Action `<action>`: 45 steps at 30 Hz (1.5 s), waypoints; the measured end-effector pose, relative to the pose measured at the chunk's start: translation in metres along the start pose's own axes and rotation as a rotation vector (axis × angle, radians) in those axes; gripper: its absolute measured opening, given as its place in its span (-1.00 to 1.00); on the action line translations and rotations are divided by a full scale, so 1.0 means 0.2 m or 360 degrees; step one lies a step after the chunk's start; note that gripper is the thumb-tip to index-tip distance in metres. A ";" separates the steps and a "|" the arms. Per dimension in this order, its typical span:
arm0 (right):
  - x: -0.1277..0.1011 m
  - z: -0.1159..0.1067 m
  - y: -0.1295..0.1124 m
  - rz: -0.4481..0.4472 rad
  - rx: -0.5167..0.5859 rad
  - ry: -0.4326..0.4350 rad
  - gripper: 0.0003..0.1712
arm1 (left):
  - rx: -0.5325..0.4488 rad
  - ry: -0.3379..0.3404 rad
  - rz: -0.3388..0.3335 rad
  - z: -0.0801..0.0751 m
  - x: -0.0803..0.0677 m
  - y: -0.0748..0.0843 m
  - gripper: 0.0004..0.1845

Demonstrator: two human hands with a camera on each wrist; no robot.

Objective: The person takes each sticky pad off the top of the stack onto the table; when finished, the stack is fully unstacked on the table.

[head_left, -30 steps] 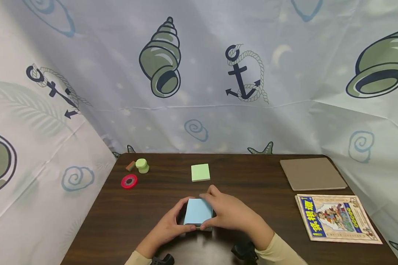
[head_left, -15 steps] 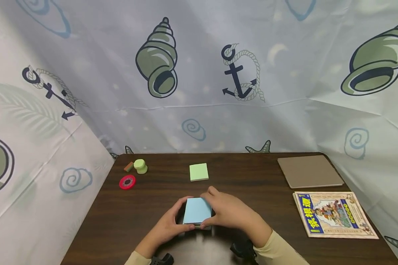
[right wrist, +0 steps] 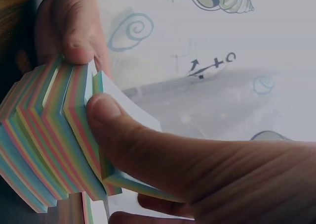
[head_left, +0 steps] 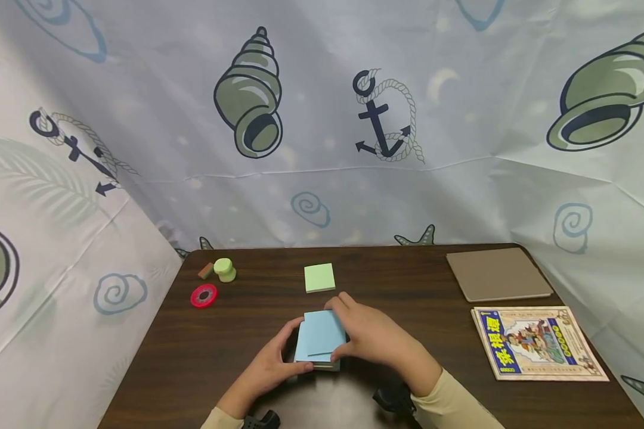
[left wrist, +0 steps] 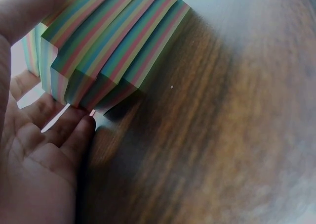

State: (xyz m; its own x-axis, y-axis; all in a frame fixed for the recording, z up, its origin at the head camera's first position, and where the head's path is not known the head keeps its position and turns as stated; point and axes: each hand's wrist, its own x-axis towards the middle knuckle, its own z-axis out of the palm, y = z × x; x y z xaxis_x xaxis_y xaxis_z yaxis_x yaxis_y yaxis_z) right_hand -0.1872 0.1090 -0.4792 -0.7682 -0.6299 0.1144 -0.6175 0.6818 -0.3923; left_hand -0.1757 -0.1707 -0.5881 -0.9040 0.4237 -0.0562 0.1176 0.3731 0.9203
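A tall stack of sticky note pads [head_left: 302, 351] with a pale blue top stands near the front of the dark wooden table [head_left: 204, 363]. Striped, multicoloured pad edges [left wrist: 113, 41] fill the left wrist view, the pads slightly out of line with each other. My left hand [head_left: 268, 362] holds the stack from the left, thumb at the front and fingers behind. From the right, my right hand [head_left: 372, 333] pinches the topmost blue pad [head_left: 324, 330], which sits shifted back and to the right over those beneath. Its thumb [right wrist: 106, 110] presses that pad's edge.
Behind the stack lies a light green sticky note pad [head_left: 319, 277]. At the back left are a red ring-shaped object [head_left: 203, 295], a light green knob-like piece [head_left: 225, 270] and a small brown block [head_left: 206, 271]. A brown board [head_left: 499, 274] and illustrated booklets [head_left: 539, 344] lie right.
The top blue pad has slid back and right off the stack's alignment, moved by my right hand. My left hand keeps its hold. The head view has shifted slightly.
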 end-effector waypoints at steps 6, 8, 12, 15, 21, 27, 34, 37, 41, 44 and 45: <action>0.00 -0.02 0.00 -0.0021 0.0022 0.0064 -0.19 | 0.0042 0.0000 0.0004 -0.01 0.00 0.01 -0.03; 0.00 -0.02 0.00 -0.0026 0.0038 0.0082 -0.27 | 0.0054 -0.0006 -0.0001 -0.01 0.00 0.01 -0.03; 0.00 -0.04 0.00 -0.0053 0.0047 0.0102 -0.39 | 0.0083 0.0009 -0.0010 0.00 0.00 0.01 -0.03; -0.01 -0.05 0.00 -0.0068 0.0075 0.0127 -0.50 | 0.0092 0.0013 -0.0015 0.00 0.00 0.01 -0.04; -0.01 -0.06 -0.01 -0.0065 0.0185 0.0234 -0.63 | 0.0025 -0.0004 -0.0003 0.00 0.00 0.00 -0.06; 0.00 -0.06 0.01 -0.0100 0.0176 0.0474 -0.64 | -0.0029 -0.0031 0.0022 0.00 0.01 0.00 -0.04; 0.01 -0.08 0.05 -0.0079 0.0134 0.0692 -0.71 | 0.0001 -0.0034 0.0013 -0.01 0.01 0.02 0.01; 0.01 -0.07 0.08 -0.0058 0.0096 0.0709 -0.72 | 0.0005 -0.0033 0.0026 -0.01 0.01 0.02 0.00; 0.02 -0.04 0.13 -0.0010 0.0111 0.0684 -0.60 | 0.0005 -0.0028 0.0050 -0.01 0.01 0.02 0.01; 0.03 -0.01 0.18 0.0028 0.0154 0.0690 -0.53 | 0.0002 -0.0025 0.0060 0.00 0.00 0.01 0.01; 0.03 0.00 0.19 0.0025 0.0167 0.0698 -0.54 | -0.0002 -0.0024 0.0061 0.00 0.00 0.01 0.01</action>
State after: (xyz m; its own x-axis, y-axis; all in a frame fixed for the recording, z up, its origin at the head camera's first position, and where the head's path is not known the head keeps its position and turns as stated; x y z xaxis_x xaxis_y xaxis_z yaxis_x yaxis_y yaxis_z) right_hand -0.2160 0.1313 -0.4936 -0.7906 -0.3871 0.4745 -0.6018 0.6344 -0.4851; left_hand -0.1761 -0.1700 -0.5871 -0.8926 0.4501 -0.0269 0.1516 0.3556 0.9223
